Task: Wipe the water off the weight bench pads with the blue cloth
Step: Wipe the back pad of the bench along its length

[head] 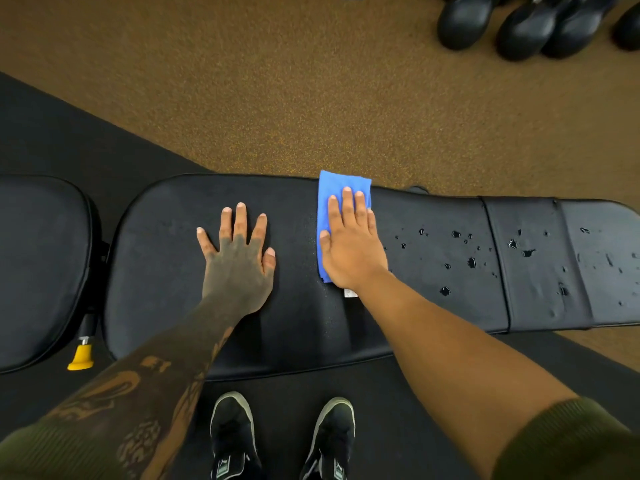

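Seen from the head camera looking down, a long black weight bench pad [242,334] runs left to right across the middle of the picture, with a person standing at its near edge, both shoes on a dark mat. Only this one view is given. A right hand [349,247] lies flat, fingers straight and together, pressing a folded blue cloth [337,188] onto the pad; the cloth sits a little right of the pad's middle, its far end reaching the far edge and most of its near part hidden under the palm. A left hand [239,261] rests open and spread on the bare pad just left of the cloth, holding nothing, apparently as a brace. Left of the cloth the surface looks matt and free of drops, which suggests that part is already wiped. Right of the cloth, water droplets [464,251] are scattered thickly and carry on across a seam onto the end section [540,299] of the pad at the far right. A separate seat pad [38,265] at the far left shows no visible drops. By this reading roughly the left half is done, and the wet right stretch is what remains.
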Demonstrator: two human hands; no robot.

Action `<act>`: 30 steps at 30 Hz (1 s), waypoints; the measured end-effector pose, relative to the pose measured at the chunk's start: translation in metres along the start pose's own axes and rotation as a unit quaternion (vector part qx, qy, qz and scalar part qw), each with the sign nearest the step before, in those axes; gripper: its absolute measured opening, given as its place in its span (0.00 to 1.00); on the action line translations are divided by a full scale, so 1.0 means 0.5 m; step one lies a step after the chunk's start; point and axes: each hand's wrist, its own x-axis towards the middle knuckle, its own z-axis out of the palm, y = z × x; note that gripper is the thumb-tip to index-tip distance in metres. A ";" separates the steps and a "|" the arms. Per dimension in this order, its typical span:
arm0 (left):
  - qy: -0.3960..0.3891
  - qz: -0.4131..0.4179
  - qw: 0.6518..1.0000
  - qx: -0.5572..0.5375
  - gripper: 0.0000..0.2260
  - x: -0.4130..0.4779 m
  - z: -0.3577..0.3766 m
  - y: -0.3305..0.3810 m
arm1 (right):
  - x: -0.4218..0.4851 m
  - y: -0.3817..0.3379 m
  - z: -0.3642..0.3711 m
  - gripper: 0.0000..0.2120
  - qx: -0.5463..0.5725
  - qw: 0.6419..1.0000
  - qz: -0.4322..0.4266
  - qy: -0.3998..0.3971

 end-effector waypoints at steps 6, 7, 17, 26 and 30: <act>0.000 -0.017 1.000 -0.006 0.28 -0.002 0.003 0.020 | -0.064 0.038 0.010 0.30 -0.009 0.998 -0.058 -0.002; -0.001 -0.017 1.000 -0.007 0.28 -0.002 0.005 0.023 | -0.068 0.050 0.009 0.30 -0.007 0.999 -0.052 0.001; -0.006 -0.016 1.000 0.005 0.28 0.003 0.012 0.036 | -0.038 0.034 0.006 0.31 0.000 1.000 -0.005 0.008; -0.002 -0.001 1.000 -0.011 0.28 0.014 0.015 0.107 | -0.077 0.084 0.011 0.31 0.004 1.000 -0.024 0.016; -0.005 0.014 1.000 -0.011 0.27 0.023 0.023 0.128 | -0.053 0.065 0.010 0.31 0.011 1.000 -0.002 0.023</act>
